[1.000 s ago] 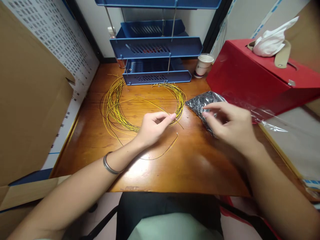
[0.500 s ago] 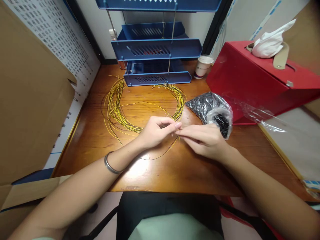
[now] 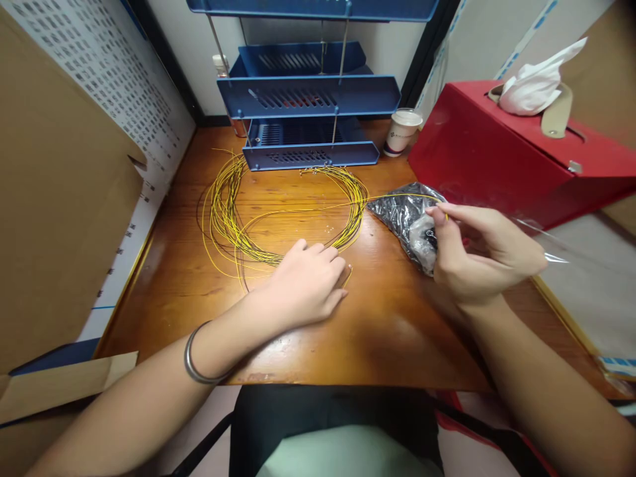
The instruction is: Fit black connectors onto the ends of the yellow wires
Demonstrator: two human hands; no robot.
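My right hand [image 3: 489,248], closed in a pinch between thumb and forefinger, holds the end of a thin yellow wire [image 3: 397,195] above a clear plastic bag of small black parts [image 3: 405,205]. That wire stretches left to a loose coil of yellow and dark wires [image 3: 226,212] on the wooden table. My left hand [image 3: 308,281] lies palm down at the coil's front edge, fingers curled over wire. A wire end with a small metallic tip [image 3: 350,269] sticks out beside its thumb. What lies under the left palm is hidden.
A blue tiered tray rack [image 3: 311,156] stands behind the coil, with a paper cup [image 3: 402,132] on its right. A red tissue box [image 3: 491,152] is at the right. Cardboard [image 3: 54,185] borders the left. Tiny pale bits [image 3: 330,230] lie inside the coil.
My hands have parted. The right one has moved right and up, drawing the yellow wire end over the bag; the left has turned palm down and moved slightly lower onto the table.
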